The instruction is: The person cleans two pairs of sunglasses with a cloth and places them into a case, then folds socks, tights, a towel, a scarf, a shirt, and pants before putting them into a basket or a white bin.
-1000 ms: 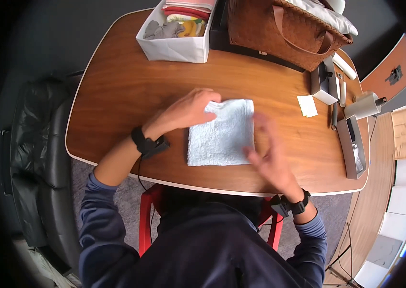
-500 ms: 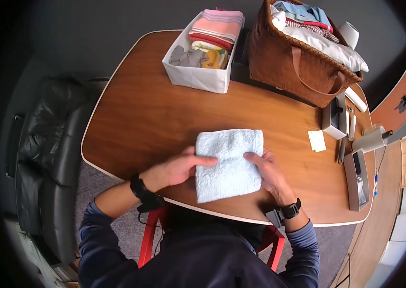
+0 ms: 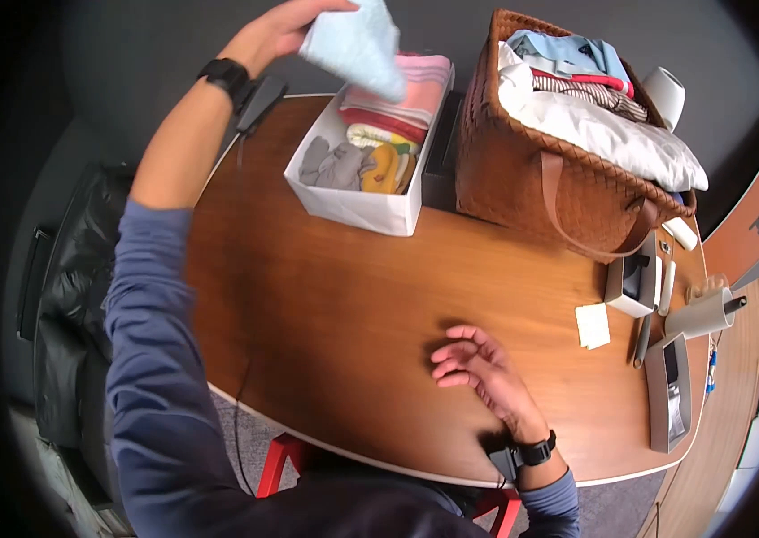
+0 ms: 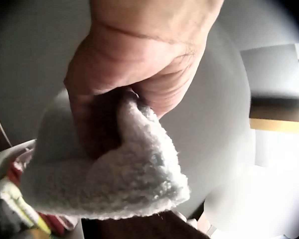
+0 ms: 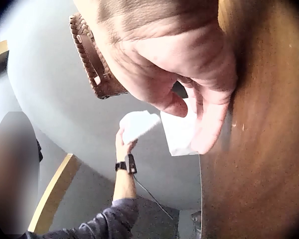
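My left hand (image 3: 283,29) pinches a folded light-blue terry towel (image 3: 354,47) above the far end of a white fabric box (image 3: 357,211). In the left wrist view, the towel (image 4: 139,174) hangs bent from between the thumb and fingers. Inside the box lie a folded pink striped cloth (image 3: 415,82), red and yellow-white folded cloths, a grey cloth (image 3: 336,168) and a mustard-yellow one (image 3: 382,168). My right hand (image 3: 484,369) hovers low over the near part of the wooden table (image 3: 344,305), its fingers loosely bent and holding nothing.
Right of the box stands a brown woven basket (image 3: 510,179) heaped with clothes. Along the table's right side are an open grey box (image 3: 669,394), a white paper note (image 3: 592,325), a black-handled tool (image 3: 642,341) and a white cylinder (image 3: 698,316). A black sofa (image 3: 61,359) stands at left.
Both hands held the towel near the table's front edge. The right has let go, while the left has carried the towel up and away to above the white box.
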`<state>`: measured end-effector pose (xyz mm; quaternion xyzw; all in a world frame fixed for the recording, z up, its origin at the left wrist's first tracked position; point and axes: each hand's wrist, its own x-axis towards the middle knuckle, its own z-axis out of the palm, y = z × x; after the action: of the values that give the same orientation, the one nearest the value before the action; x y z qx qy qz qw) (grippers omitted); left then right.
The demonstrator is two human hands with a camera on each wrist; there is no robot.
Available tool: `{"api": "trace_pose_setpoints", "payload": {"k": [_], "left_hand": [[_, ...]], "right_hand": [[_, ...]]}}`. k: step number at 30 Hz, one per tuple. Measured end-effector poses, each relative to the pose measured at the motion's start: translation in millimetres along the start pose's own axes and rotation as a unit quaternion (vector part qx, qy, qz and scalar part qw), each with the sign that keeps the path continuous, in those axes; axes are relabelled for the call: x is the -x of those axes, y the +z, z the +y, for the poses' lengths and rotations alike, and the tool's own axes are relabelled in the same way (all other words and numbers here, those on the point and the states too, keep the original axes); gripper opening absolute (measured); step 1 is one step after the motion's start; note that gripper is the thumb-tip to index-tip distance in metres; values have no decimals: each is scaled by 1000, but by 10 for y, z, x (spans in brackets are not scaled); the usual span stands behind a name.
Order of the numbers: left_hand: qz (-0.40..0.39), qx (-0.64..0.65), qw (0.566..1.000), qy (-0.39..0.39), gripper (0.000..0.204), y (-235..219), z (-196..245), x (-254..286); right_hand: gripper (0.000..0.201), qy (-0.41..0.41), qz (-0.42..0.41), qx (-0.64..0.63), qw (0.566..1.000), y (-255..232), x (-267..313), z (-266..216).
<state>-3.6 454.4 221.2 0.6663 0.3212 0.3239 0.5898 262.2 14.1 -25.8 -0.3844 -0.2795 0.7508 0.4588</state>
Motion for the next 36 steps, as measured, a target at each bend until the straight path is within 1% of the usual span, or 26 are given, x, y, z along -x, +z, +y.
{"api": "trace_pose_setpoints", "payload": {"k": [1, 2, 3, 5, 6, 7, 8, 9, 10, 13, 14, 15, 16, 19, 21, 22, 25, 29, 30, 33, 36], "left_hand": [[-5, 46, 999, 22, 31, 70, 9, -220], [-19, 57, 997, 51, 36, 72, -44, -348], [-26, 24, 998, 42, 39, 63, -129, -500], [-40, -42, 998, 22, 46, -51, -489, -955], [4, -39, 999, -23, 52, -249, -755, -1228], [25, -69, 996, -44, 48, -353, -990, -1357], [55, -137, 987, -67, 47, -420, -1219, -1456], [85, -204, 971, -90, 46, -454, -1365, -1514], [137, -246, 955, -92, 45, -286, -1370, -1386], [196, -424, 880, -80, 49, -135, -1437, -1312], [209, -495, 843, -15, 53, -92, -1453, -1292], [221, -560, 797, 51, 57, -51, -1460, -1264], [231, -619, 741, 117, 61, 6, -1449, -1238], [69, -666, 737, 94, 76, 416, -1384, -1219], [41, -678, 732, 48, 84, 545, -1624, -1286], [28, -683, 729, 27, 88, 590, -1673, -1280], [30, -703, 710, -34, 90, 665, -1731, -1298], [48, -713, 699, -18, 89, 742, -1836, -1237], [50, -716, 696, -14, 84, 749, -1854, -1209], [43, -710, 702, 9, 92, 706, -1923, -1208], [20, -710, 704, 5, 91, 703, -1922, -1246]], "right_hand": [[43, 5, 3, 6, 1000, 4, 8, 15], [46, 12, -1, 11, 1000, 1, 12, -4], [46, 11, -5, 9, 1000, -13, 6, -10], [47, 11, -11, 1, 1000, -25, 7, 1], [47, 15, -14, 0, 1000, -12, 16, -23], [47, 16, -14, 0, 1000, -11, 23, -19], [47, 16, -16, 1, 1000, -15, 22, -12], [47, 16, -18, 2, 1000, -17, 19, -11], [45, 17, -12, 2, 1000, -13, 16, -8], [39, 15, -1, 3, 1000, -4, 9, 13], [38, 13, -3, 5, 1000, -6, 11, 21], [37, 10, -6, 8, 1000, -6, 13, 20], [39, 13, -10, 7, 1000, -2, 18, 4], [43, 19, -13, 10, 1000, 10, 18, -31], [42, 30, -10, 18, 999, 2, 14, -15], [41, 31, -13, 19, 999, -3, 12, -6], [39, 26, -13, 25, 999, -9, 17, 12], [38, 19, -18, 34, 999, 5, 32, -13], [38, 17, -21, 32, 999, 3, 35, -15], [37, 16, -19, 33, 999, 12, 28, 0], [37, 17, -21, 37, 999, -9, 15, 33]]}}
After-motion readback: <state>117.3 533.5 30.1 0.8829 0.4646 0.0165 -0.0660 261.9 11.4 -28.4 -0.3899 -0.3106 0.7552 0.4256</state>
